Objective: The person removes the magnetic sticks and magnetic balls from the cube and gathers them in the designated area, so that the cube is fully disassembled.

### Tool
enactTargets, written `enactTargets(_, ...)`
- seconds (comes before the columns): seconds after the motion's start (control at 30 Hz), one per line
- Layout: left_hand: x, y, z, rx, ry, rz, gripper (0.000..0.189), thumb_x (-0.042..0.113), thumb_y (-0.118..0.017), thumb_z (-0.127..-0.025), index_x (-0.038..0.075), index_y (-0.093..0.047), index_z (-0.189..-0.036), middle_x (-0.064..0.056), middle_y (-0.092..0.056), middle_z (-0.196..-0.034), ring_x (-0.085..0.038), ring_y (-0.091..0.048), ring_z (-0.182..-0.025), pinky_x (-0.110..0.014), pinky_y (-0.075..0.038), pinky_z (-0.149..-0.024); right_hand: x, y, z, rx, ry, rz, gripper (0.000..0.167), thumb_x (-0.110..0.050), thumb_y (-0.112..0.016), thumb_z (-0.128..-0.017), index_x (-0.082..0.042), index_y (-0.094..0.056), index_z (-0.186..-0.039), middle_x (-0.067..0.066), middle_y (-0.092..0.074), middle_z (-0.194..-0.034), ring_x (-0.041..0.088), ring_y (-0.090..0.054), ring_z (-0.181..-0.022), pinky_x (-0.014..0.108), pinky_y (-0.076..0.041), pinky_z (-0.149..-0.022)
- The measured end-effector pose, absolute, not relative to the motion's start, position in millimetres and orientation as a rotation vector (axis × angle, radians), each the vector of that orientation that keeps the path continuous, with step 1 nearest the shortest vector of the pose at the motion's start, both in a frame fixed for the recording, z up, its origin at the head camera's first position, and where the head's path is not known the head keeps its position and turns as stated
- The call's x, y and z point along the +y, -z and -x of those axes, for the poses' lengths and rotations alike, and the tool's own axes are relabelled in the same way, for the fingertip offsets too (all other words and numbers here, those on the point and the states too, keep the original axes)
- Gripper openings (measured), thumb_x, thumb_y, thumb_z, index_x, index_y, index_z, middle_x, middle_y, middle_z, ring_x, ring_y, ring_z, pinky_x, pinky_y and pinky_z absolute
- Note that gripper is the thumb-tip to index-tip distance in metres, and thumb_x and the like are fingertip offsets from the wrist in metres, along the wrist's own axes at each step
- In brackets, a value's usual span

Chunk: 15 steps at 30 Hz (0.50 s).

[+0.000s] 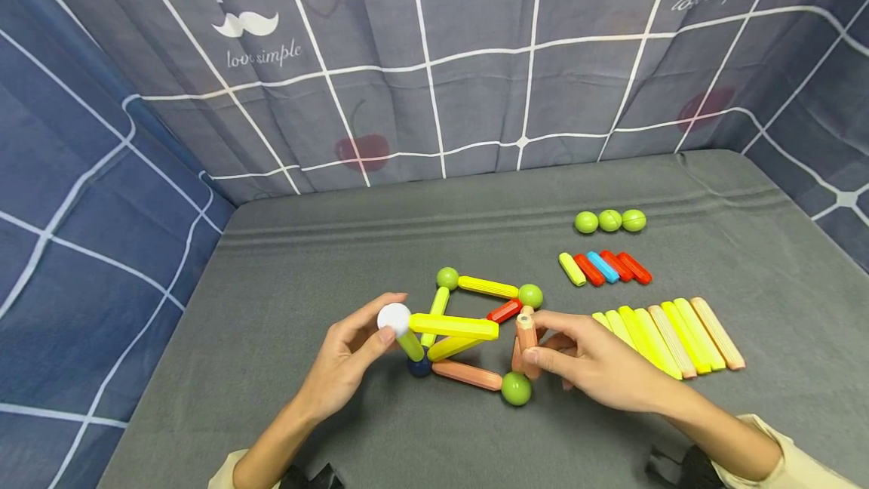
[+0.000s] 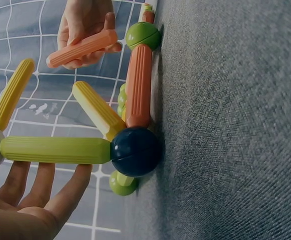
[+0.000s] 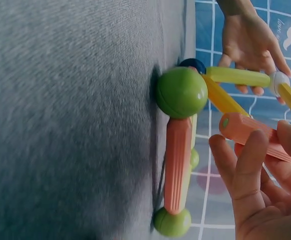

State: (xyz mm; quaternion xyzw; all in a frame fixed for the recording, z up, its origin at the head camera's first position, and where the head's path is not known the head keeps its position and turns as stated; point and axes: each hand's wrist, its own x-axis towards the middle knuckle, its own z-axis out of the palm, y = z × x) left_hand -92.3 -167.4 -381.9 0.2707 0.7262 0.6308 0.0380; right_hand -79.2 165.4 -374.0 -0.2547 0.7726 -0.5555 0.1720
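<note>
Your right hand [image 1: 591, 364] pinches orange stick [image 1: 526, 336], long axis near upright; near green ball [image 1: 517, 389] sits at its 6 o'clock in head view, apart, that hand nearer; your left hand [image 1: 349, 359] grips white ball [image 1: 394, 318], stick's 9 o'clock

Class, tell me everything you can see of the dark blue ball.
The dark blue ball is round, smooth and glossy, like plastic, with a thin seam. It rests on the grey cloth as a corner joint. An upright lime stick, a slanting yellow stick and a salmon stick meet it; a second lime stick apparently joins behind. The left hand is near but not touching it.
</note>
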Motion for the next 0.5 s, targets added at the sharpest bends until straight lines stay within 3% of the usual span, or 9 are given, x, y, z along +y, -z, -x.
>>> enactTargets(0.2,-167.1,381.6,93.0,2.192,-1.959,-0.839,0.037,-0.001,-0.047,-0.103,-0.001,-0.050,-0.139,-0.014,-0.062,-0.113,-0.022,-0.064,-0.103,-0.040,-0.057,-0.085,182.6,373.0,77.6,2.229,1.603,0.629,0.019,-0.020,-0.060,-0.101,-0.010,-0.059,-0.117,0.007,-0.066,-0.081,0.027,-0.060,-0.067,0.030,-0.049,-0.045)
enactTargets(0.33,-167.2,381.4,93.5,2.199,-1.957,-0.830,0.037,-0.001,-0.047,-0.103,0.000,-0.051,-0.140,-0.014,-0.062,-0.114,-0.022,-0.064,-0.103,-0.040,-0.057,-0.085,194.6,377.3,75.3,2.228,1.643,0.535,0.037,-0.018,-0.061,-0.100,-0.014,-0.049,-0.135,0.011,-0.061,-0.078,0.029,-0.052,-0.055,0.030,-0.046,-0.041)
enactTargets(0.5,-167.4,381.4,93.9,2.207,-1.951,-0.823,0.037,0.000,-0.048,-0.103,0.003,-0.052,-0.140,-0.012,-0.063,-0.113,-0.022,-0.064,-0.103,-0.041,-0.057,-0.085,205.5,386.3,70.1,2.356,1.612,0.463,0.042,-0.015,-0.065,-0.097,-0.017,-0.049,-0.136,0.010,-0.059,-0.082,0.021,-0.052,-0.047,0.030,-0.048,-0.042)
